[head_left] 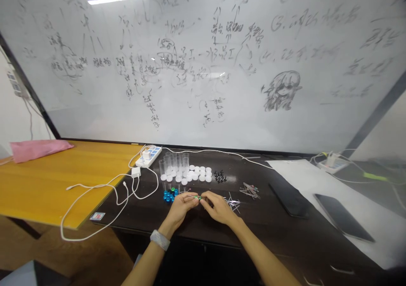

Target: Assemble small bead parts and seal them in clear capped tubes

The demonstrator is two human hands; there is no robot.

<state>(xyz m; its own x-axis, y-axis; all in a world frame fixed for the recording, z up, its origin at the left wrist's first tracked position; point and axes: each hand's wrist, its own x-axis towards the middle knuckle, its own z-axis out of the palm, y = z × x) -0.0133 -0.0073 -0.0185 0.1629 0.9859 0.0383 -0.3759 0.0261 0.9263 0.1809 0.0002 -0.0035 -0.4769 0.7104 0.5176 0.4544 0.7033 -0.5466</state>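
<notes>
My left hand (181,206) pinches a thin metal piece with a small green part (197,197) near its tip. Fingers of my right hand (218,208) close on the green part from the other side, so both hands meet over the dark table (203,231). Blue balls with a green one (170,195) lie just left of my left hand. Thin silver pieces (233,203) are scattered beside my right hand. Clear tubes (174,162), white caps (202,172) and small black pieces (220,176) stand or lie beyond the hands.
More thin pins (250,190) lie to the right, with a black tablet-like slab (288,199) and a phone-like device (344,216) farther over. A power strip (149,156) and looping white cables occupy the left side. Behind rises a whiteboard (190,121).
</notes>
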